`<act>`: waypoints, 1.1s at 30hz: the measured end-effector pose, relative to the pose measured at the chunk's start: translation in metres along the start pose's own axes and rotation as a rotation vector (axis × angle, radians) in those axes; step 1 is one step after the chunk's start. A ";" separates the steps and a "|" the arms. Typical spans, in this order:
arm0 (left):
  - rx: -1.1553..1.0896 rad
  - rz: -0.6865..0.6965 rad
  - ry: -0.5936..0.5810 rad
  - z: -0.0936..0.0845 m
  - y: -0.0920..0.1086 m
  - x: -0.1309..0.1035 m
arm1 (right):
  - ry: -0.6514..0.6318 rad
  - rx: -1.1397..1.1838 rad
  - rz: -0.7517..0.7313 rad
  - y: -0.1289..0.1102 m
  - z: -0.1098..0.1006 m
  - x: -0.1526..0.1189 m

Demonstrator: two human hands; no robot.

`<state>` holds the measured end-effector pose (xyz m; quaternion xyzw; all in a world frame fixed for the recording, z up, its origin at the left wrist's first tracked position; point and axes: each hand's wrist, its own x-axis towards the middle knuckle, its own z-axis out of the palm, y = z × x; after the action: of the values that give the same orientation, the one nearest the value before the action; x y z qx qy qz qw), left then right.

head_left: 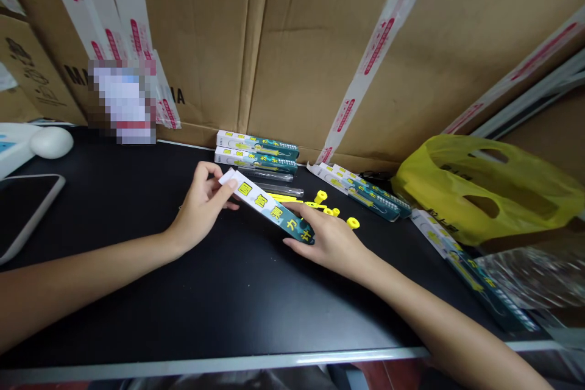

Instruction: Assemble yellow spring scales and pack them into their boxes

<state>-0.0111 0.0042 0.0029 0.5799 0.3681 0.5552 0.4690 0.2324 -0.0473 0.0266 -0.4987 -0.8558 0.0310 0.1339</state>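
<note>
A long narrow box, white at one end and dark green at the other with yellow characters, is held tilted above the black table. My left hand pinches its white upper end between thumb and fingers. Around its green lower end my right hand is closed. Behind the box lie clear plastic tubes, and beside my right fingers are small yellow parts, including round knobs and rods. Two similar closed boxes are stacked behind the tubes.
More such boxes lie at the right, one nearer the front edge. A yellow plastic bag and clear plastic wrap sit far right. A phone and a white device are at left. Large cardboard stands behind the table.
</note>
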 end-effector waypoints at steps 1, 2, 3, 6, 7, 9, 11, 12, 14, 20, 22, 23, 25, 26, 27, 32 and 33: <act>-0.007 0.010 0.023 -0.002 0.000 0.003 | -0.008 -0.001 0.000 0.000 0.000 0.000; -0.012 0.018 0.042 -0.003 0.000 0.005 | -0.017 -0.004 -0.003 0.000 -0.001 0.000; -0.018 0.025 0.063 -0.005 -0.001 0.008 | -0.028 -0.012 -0.007 0.000 -0.001 0.000; -0.031 0.048 0.123 -0.009 -0.003 0.016 | -0.049 -0.074 -0.013 -0.002 -0.001 -0.001; -0.032 0.053 0.145 -0.011 -0.003 0.018 | -0.052 -0.107 -0.007 -0.002 -0.001 -0.001; -0.027 0.046 0.192 -0.013 -0.003 0.021 | -0.055 -0.175 0.009 -0.003 0.002 -0.002; -0.025 0.034 0.228 -0.014 -0.002 0.022 | -0.051 -0.211 0.017 -0.004 0.006 -0.002; -0.027 0.031 0.239 -0.014 -0.001 0.022 | -0.045 -0.211 0.018 -0.004 0.008 -0.002; -0.031 0.037 0.241 -0.014 0.000 0.022 | -0.036 -0.188 0.020 -0.005 0.011 -0.002; 0.004 0.025 0.196 -0.012 -0.004 0.018 | -0.040 -0.120 0.029 -0.003 0.014 -0.001; 0.012 0.013 0.184 -0.012 -0.005 0.017 | -0.039 -0.112 0.026 -0.003 0.014 -0.001; 0.014 0.010 0.181 -0.012 -0.005 0.016 | -0.036 -0.109 0.023 -0.002 0.014 -0.001; 0.013 0.006 0.178 -0.012 -0.005 0.016 | -0.024 -0.096 0.018 -0.001 0.015 -0.001; 0.011 0.004 0.178 -0.013 -0.005 0.017 | -0.019 -0.087 0.019 -0.001 0.016 -0.001; 0.011 -0.001 0.181 -0.013 -0.005 0.017 | -0.014 -0.076 0.022 -0.001 0.016 -0.001; -0.002 -0.024 0.206 -0.013 -0.004 0.020 | -0.006 0.033 0.044 -0.003 0.018 -0.001; -0.005 -0.028 0.207 -0.013 -0.004 0.020 | 0.002 0.060 0.049 -0.003 0.018 -0.001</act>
<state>-0.0218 0.0260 0.0046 0.5132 0.4213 0.6063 0.4375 0.2255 -0.0484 0.0093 -0.5151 -0.8420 0.0593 0.1488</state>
